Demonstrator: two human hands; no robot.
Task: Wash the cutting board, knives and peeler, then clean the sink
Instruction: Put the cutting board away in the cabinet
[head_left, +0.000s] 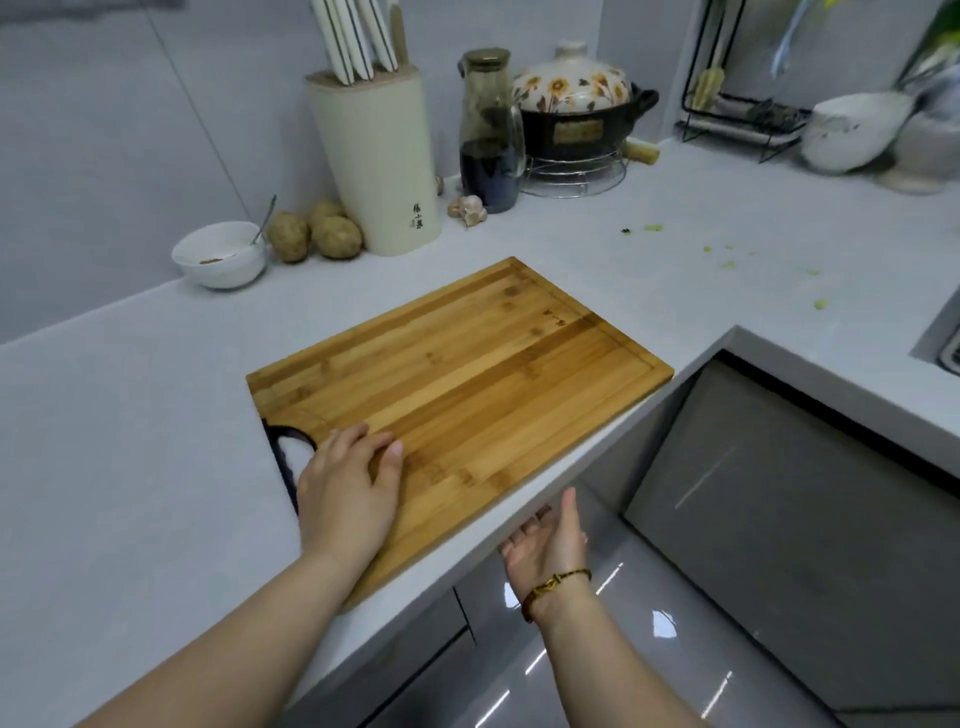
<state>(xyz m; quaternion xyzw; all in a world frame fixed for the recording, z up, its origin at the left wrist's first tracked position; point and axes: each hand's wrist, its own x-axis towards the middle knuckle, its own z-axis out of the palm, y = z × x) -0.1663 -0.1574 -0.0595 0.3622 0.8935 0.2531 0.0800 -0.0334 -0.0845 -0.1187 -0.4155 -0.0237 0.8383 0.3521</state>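
At upper left of the frame stood one white bowl, then three potatoes, then one knife block holding at least four pale handles; no peeler was visible. At lower centre the left hand lay flat on the cutting board, fingers straight and close together, just beside the dark handle cut-out. The single board lay flat on the countertop at frame centre, its near edge at the counter's lip. It was judged stiff, fairly heavy and slippery once wet; grip at the cut-out and support the opposite edge. The right hand waited palm-up below the lip, fingers loosely extended, holding nothing. One sink showed at the right edge.
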